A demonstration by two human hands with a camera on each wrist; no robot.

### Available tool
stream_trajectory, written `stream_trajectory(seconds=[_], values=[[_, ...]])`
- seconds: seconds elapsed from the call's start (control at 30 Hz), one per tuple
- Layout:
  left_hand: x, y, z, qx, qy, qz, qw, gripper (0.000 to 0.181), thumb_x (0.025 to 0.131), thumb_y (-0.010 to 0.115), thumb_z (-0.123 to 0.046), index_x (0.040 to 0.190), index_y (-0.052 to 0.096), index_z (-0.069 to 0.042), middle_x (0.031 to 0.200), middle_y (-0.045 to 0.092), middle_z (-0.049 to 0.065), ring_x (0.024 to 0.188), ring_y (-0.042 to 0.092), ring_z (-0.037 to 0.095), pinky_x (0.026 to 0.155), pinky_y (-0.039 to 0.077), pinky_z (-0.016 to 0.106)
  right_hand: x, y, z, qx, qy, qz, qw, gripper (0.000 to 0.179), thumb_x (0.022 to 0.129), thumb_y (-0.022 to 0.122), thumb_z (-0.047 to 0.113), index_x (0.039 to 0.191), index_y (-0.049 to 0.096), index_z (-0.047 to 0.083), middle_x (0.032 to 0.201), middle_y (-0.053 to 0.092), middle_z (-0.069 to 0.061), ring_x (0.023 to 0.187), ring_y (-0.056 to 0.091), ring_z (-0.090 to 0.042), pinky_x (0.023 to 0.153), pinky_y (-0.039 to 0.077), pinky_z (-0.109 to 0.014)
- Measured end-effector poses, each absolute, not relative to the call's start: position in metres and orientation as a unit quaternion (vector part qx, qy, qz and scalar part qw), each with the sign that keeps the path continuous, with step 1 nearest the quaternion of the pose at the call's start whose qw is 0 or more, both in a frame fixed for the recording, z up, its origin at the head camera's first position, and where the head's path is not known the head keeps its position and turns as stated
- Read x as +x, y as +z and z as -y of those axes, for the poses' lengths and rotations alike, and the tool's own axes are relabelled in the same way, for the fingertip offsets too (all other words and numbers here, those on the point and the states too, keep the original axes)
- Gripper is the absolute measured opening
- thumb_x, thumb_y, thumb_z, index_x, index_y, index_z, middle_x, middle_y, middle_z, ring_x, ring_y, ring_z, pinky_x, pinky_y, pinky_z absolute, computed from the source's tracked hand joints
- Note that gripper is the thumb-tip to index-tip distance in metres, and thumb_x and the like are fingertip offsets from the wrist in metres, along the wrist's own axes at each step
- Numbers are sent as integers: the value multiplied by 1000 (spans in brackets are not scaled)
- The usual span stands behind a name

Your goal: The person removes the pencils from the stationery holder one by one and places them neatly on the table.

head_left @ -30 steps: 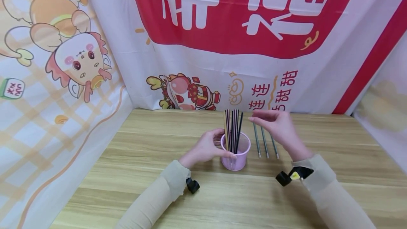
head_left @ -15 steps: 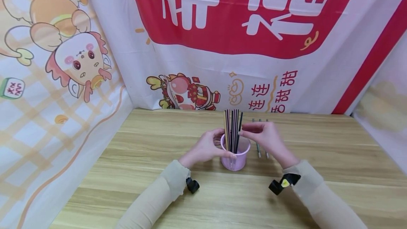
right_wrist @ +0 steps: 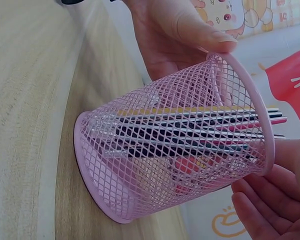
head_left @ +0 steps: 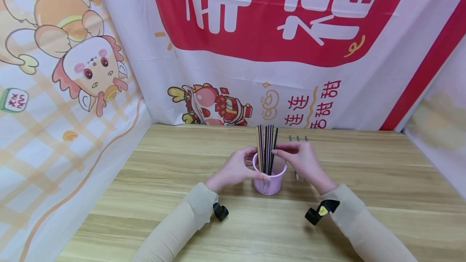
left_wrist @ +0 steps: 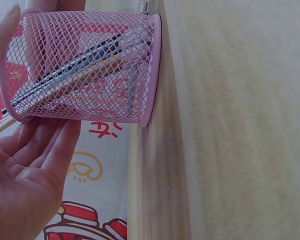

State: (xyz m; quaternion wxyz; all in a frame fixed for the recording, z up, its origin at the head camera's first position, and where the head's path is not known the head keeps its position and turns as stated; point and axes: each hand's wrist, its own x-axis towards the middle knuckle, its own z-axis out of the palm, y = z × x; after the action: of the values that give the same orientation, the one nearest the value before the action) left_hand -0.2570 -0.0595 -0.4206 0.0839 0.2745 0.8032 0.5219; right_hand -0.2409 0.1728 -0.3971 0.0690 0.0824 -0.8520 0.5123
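A pink mesh pencil cup [head_left: 271, 185] stands upright on the table, several pencils [head_left: 265, 148] leaning inside with dark, striped and yellow bodies. My left hand [head_left: 234, 169] holds the cup from the left, its thumb across the near side at the rim. Over the cup's right rim, my right hand [head_left: 300, 159] pinches the upper part of a dark pencil [head_left: 275, 136] between thumb and forefinger; its lower end is within the cup. Through the mesh in the right wrist view, clear ends of pencils [right_wrist: 190, 125] show near the cup's base.
Three grey-green pencils [head_left: 298, 138] lie side by side on the wooden table [head_left: 174, 161], right of the cup and partly hidden by my right hand. A printed cloth [head_left: 218, 64] hangs behind the table, another cloth [head_left: 73, 132] at the left.
My right hand has moved left and slightly down from above the lying pencils to the dark pencil in the cup, edging further left lately. The left hand and cup stay put.
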Motion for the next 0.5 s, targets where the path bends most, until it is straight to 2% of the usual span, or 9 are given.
stream_trajectory(seconds=[0.5], values=[[-259, -422, 60, 278, 519, -804, 80, 82, 68, 98, -25, 137, 58, -4, 117, 68, -2, 104, 65, 12, 93, 54, 28, -243, -400, -173, 74, 519, 850, 63, 31, 90, 80, 27, 115, 77, 7, 112, 75, -7, 105, 68, -24, 87, 59, -36]])
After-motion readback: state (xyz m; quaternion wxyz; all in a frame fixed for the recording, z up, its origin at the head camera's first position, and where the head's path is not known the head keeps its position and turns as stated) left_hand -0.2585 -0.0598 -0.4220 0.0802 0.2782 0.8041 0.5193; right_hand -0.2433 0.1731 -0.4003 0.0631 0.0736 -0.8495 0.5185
